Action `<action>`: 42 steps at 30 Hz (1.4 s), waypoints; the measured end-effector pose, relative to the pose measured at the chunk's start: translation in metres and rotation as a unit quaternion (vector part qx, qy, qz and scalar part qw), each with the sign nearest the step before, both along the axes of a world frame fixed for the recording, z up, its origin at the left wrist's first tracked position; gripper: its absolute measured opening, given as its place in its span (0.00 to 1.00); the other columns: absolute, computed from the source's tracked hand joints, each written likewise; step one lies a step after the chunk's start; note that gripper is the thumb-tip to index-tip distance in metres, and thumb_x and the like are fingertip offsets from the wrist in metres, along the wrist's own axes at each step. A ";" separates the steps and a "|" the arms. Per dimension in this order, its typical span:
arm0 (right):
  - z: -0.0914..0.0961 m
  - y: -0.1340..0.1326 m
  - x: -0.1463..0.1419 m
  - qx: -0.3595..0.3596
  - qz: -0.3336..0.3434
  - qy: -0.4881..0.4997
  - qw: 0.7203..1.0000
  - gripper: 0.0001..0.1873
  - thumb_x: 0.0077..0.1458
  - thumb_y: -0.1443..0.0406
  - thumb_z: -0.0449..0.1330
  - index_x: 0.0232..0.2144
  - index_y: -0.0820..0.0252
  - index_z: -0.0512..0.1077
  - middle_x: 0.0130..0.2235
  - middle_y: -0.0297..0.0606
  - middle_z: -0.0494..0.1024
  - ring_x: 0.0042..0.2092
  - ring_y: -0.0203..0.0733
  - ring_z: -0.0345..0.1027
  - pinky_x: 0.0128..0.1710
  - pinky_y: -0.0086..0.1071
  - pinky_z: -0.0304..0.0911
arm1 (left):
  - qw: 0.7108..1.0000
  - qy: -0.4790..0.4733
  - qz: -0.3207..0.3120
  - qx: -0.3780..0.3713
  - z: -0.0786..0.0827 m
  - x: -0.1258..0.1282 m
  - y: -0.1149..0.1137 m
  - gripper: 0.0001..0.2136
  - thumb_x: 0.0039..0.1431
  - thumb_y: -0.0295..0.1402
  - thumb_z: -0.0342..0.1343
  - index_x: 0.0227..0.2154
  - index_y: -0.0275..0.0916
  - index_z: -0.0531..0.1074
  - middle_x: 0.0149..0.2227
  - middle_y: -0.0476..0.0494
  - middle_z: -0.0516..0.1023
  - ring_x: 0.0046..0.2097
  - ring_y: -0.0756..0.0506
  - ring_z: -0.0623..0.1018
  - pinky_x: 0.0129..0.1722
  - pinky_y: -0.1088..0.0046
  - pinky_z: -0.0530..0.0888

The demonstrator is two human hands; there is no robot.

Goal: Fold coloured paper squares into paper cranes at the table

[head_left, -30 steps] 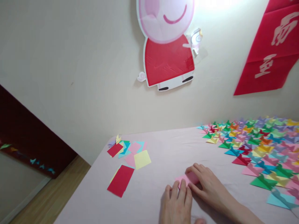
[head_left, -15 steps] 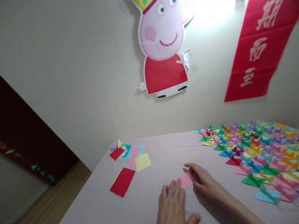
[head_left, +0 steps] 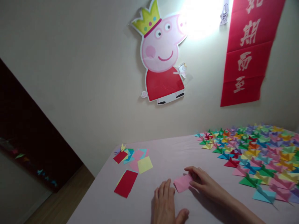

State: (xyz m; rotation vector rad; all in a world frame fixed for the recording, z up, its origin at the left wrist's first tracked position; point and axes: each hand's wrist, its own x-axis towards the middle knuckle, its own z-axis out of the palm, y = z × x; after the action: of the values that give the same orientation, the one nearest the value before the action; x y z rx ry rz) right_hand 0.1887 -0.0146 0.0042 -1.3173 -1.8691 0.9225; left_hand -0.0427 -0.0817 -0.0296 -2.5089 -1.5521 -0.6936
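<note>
Past the bare right hand (head_left: 199,183) I see pale-pink tabletop (head_left: 169,155) open wallward, between flat coloured paper sheets (head_left: 134,165) and crowded multicoloured folded-paper birds (head_left: 254,161).

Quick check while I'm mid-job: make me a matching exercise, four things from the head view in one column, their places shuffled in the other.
Things:
1. small pink paper rectangle
2. large red paper rectangle
3. rows of multicoloured folded-paper figures
4. long red banner with white characters

Places:
A. across the right side of the pale pink cloth-like tabletop
B. on the pale wall
C. at the thumb and fingers of the bare right hand
D. left of both hands, partly covering a pale yellow sheet

Pairs: 1-C, 2-D, 3-A, 4-B
</note>
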 end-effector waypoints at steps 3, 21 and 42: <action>0.008 -0.001 -0.006 -0.008 0.002 0.021 1.000 0.14 0.46 0.63 0.58 0.37 0.58 0.75 0.33 0.35 0.74 0.38 0.46 0.67 0.43 0.40 0.61 | 0.992 -0.088 0.051 -0.069 0.012 0.010 0.009 0.32 0.50 0.36 0.62 0.58 0.38 0.61 0.60 0.35 0.67 0.59 0.38 0.69 0.55 0.59 0.69; 0.002 0.055 -0.025 -0.043 -0.047 0.400 0.914 0.22 0.42 0.50 0.70 0.36 0.53 0.72 0.29 0.32 0.74 0.31 0.41 0.67 0.30 0.31 0.62 | 0.641 -0.706 -0.061 -0.296 0.037 0.040 0.116 0.21 0.49 0.48 0.66 0.35 0.39 0.66 0.32 0.48 0.75 0.33 0.48 0.73 0.34 0.76 0.68; -0.008 0.049 -0.017 0.140 -0.057 0.153 0.977 0.09 0.56 0.59 0.60 0.34 0.54 0.79 0.36 0.40 0.79 0.40 0.48 0.69 0.41 0.38 0.65 | 0.639 -0.690 -0.133 -0.312 0.033 0.044 0.108 0.39 0.47 0.31 0.66 0.60 0.40 0.51 0.46 0.38 0.77 0.42 0.44 0.77 0.43 0.70 0.71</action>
State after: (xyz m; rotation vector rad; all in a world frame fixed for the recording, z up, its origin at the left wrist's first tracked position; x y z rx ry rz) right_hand 0.1720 0.0340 -0.0035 -1.0362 -1.5997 0.7237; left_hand 0.0011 0.0260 0.0035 -2.5467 -1.8227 -3.1535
